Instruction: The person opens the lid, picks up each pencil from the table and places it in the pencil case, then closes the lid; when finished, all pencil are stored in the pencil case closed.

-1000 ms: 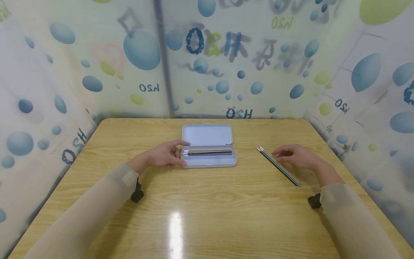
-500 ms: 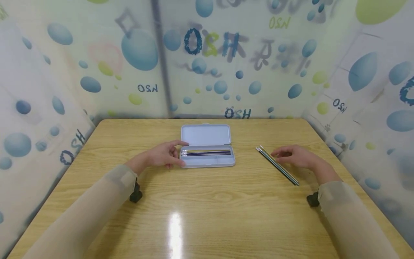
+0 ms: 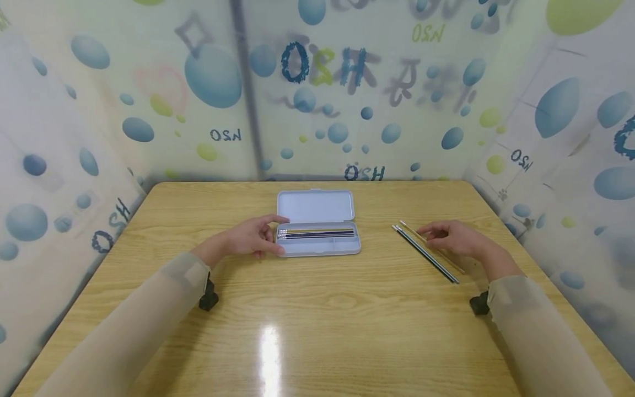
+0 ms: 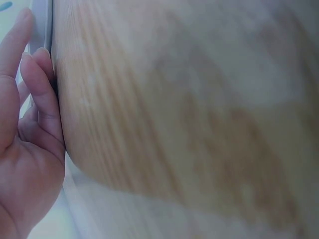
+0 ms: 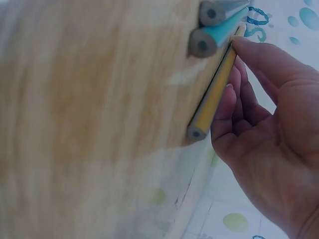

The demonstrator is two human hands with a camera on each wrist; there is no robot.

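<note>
My left hand grips the left end of an open pale blue pencil case, thumb at the front corner and index finger near the hinge. Several pencils lie side by side in the case's long back compartment. On the right, my right hand pinches a yellow pencil between thumb and fingers, low over the table. Just left of it, two dark green pencils lie together at a slant. In the right wrist view, their unsharpened ends show beside the yellow pencil, one end teal.
The case's lid leans back behind it. A wood-grain table carries everything, with a bright light reflection near the front. Patterned curtains stand along the back and both sides.
The yellow pencil has come apart from the two green ones, shifting right with my right hand. My left hand stays at the pencil case.
</note>
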